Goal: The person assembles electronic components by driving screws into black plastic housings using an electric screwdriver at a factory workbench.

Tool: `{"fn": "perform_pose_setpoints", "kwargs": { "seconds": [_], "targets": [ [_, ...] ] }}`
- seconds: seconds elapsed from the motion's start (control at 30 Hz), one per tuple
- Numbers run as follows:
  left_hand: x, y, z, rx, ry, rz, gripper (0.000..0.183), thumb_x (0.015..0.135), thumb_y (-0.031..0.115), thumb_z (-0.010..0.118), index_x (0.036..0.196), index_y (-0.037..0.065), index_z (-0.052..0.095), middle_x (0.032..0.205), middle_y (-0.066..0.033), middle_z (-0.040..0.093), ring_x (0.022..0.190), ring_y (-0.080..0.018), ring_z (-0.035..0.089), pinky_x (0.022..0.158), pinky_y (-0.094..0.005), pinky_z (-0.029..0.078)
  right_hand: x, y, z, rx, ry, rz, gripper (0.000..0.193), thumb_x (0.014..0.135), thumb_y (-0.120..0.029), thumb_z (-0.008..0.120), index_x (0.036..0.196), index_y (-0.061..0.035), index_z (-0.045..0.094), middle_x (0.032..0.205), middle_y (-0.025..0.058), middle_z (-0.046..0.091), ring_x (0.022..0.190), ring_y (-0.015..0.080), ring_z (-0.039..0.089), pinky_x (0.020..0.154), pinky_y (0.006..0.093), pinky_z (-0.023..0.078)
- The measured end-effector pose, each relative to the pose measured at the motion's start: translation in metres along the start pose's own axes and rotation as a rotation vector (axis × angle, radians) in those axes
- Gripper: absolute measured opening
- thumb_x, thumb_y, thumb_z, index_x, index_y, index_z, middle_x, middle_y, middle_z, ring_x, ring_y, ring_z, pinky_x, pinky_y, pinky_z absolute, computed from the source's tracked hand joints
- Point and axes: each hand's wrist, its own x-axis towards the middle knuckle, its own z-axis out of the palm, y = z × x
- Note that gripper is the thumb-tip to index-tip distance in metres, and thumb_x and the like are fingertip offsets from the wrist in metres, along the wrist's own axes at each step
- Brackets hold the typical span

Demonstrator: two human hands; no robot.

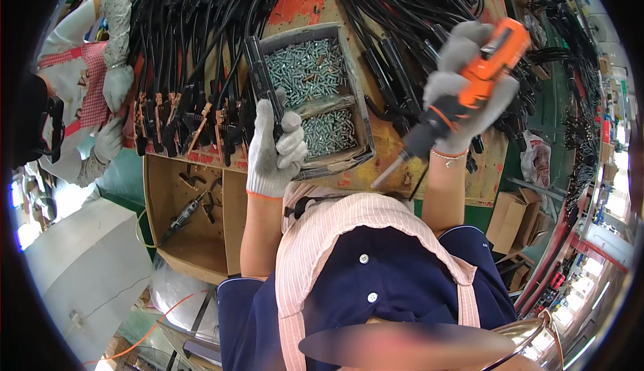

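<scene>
The left hand point(278, 153), in a pale knitted glove with an orange cuff, has its fingers curled closed around a long black plastic handle point(257, 66), holding it tilted at the left edge of a shallow grey two-compartment box point(363, 119) of small silvery screws point(305, 69). The right hand point(447, 88), likewise gloved, is wrapped around an orange-and-black power screwdriver point(493, 66), its thin metal bit point(390, 171) slanting down to the left, well apart from the handle. Black cabled clamps with copper-coloured jaws lie left of the box, beside a co-worker's gloved hand point(118, 86).
</scene>
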Motion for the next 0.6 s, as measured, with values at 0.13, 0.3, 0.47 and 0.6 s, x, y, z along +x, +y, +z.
{"fn": "perform_pose_setpoints", "kwargs": {
  "seconds": [0.13, 0.3, 0.47, 0.6],
  "targets": [
    [-0.001, -0.005, 0.007, 0.208, 0.176, 0.030, 0.035, 0.101, 0.032, 0.048, 0.134, 0.021, 0.043, 0.078, -0.0026, 0.055, 0.047, -0.0075, 0.041, 0.036, -0.0200, 0.029, 0.005, -0.007, 0.016, 0.193, -0.318, -0.017, 0.066, 0.083, 0.002, 0.057, 0.144, -0.0137, 0.037, 0.134, 0.0092, 0.050, 0.065, 0.0119, 0.056, 0.046, 0.0243, 0.043],
    [0.003, -0.009, 0.004, 0.406, 0.288, 0.074, 0.022, 0.101, 0.029, 0.049, 0.119, 0.016, 0.047, 0.073, -0.0008, 0.053, 0.046, -0.0068, 0.040, 0.037, -0.0201, 0.028, -0.007, 0.032, 0.035, -0.576, 0.002, -0.374, 0.072, 0.081, 0.007, 0.056, 0.145, -0.0113, 0.026, 0.122, 0.0074, 0.055, 0.059, 0.0140, 0.056, 0.050, 0.0298, 0.049],
    [0.001, -0.009, 0.005, 0.457, 0.258, 0.066, 0.016, 0.101, 0.027, 0.050, 0.106, 0.012, 0.048, 0.070, -0.0011, 0.050, 0.045, -0.0074, 0.039, 0.037, -0.0210, 0.027, -0.023, 0.054, 0.027, -0.894, 0.195, -0.314, 0.071, 0.084, 0.006, 0.060, 0.141, -0.0201, 0.026, 0.103, 0.0069, 0.054, 0.064, 0.0153, 0.054, 0.056, 0.0328, 0.050],
    [0.001, -0.009, 0.016, 0.413, 0.257, 0.092, 0.016, 0.101, 0.027, 0.049, 0.100, 0.011, 0.050, 0.068, -0.0015, 0.048, 0.044, -0.0075, 0.037, 0.037, -0.0215, 0.027, -0.026, 0.063, 0.024, -0.838, 0.260, -0.343, 0.062, 0.085, 0.008, 0.061, 0.136, -0.0078, 0.030, 0.077, 0.0078, 0.060, 0.061, 0.0195, 0.060, 0.062, 0.0355, 0.054]
  ]
}}
